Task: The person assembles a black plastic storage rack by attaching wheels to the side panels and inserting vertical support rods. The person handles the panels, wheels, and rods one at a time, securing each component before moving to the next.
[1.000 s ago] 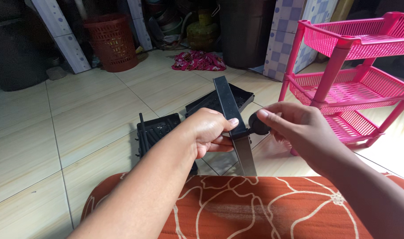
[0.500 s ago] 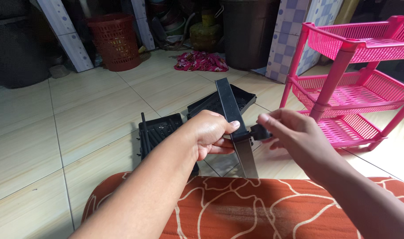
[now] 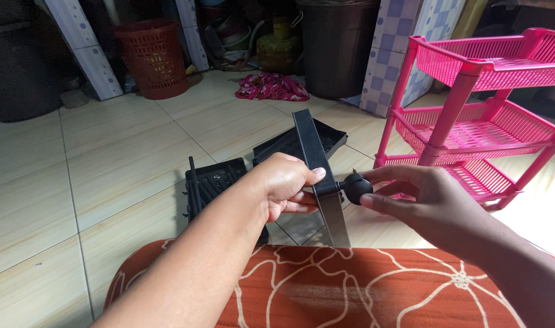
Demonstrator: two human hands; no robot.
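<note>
head view: left hand grips the black bar, hiding its middle; right hand fingers pinch a black knob, partly covered.

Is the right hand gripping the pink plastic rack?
No, the right hand pinches a small black round knob beside the long black bar; the pink plastic rack stands untouched behind.

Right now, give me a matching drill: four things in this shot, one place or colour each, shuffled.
Things:
1. black bar
2. round black knob
3. shelf rack
4. basket

Place or colour:
A. red, far left by the wall
B. pink, right side
C. gripped in the left hand
D. pinched by the right hand fingertips

Pairs: 1-C, 2-D, 3-B, 4-A
</note>
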